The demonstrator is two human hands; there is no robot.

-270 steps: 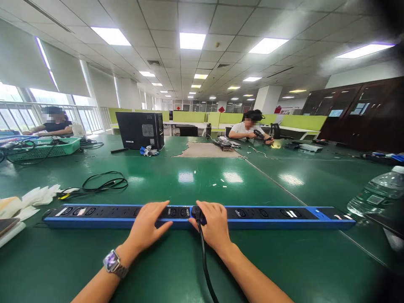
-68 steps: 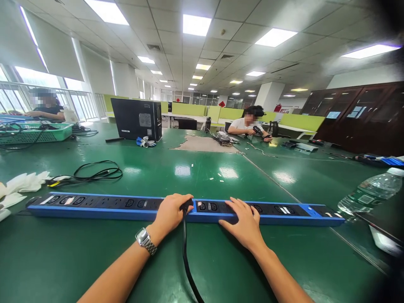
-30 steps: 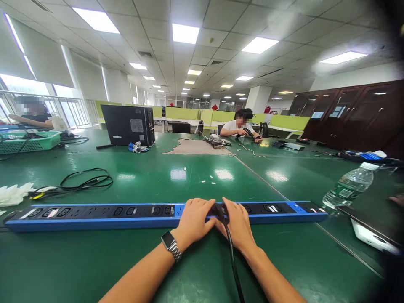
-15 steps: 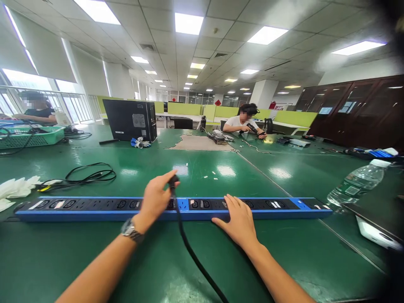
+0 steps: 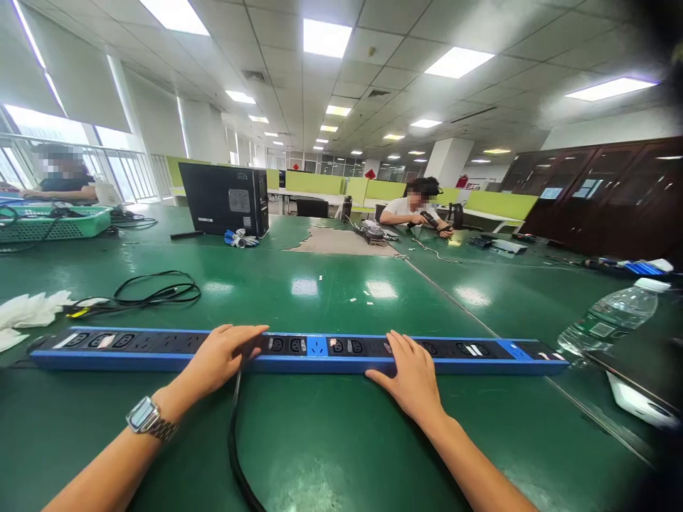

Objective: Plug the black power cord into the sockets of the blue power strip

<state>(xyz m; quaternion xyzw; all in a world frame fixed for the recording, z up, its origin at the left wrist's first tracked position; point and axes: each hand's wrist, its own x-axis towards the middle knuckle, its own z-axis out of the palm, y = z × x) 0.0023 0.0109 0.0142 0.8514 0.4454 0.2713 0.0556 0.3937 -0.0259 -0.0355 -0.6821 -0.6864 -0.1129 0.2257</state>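
A long blue and black power strip [image 5: 317,346] lies across the green table, its sockets facing up. My left hand [image 5: 221,353], wearing a wristwatch, is closed around the plug end of a thick black power cord [image 5: 235,441], low over the sockets left of the middle. The fingers hide the plug, so I cannot tell whether it sits in a socket. From under this hand the cord hangs toward the near edge. My right hand [image 5: 410,370] spans the strip right of the middle, thumb against the near side and fingers over the top, gripping it.
At right are a clear water bottle [image 5: 616,316] and a phone [image 5: 637,398]. Left lie a coiled black cable [image 5: 160,291] and white gloves [image 5: 32,313]. Farther back stand a computer case [image 5: 224,199] and a green basket [image 5: 64,224]. Two people sit beyond.
My left hand has moved left and down with the plug, from above the strip's middle to the sockets farther left. My right hand stays on the strip. The view has shifted slightly.
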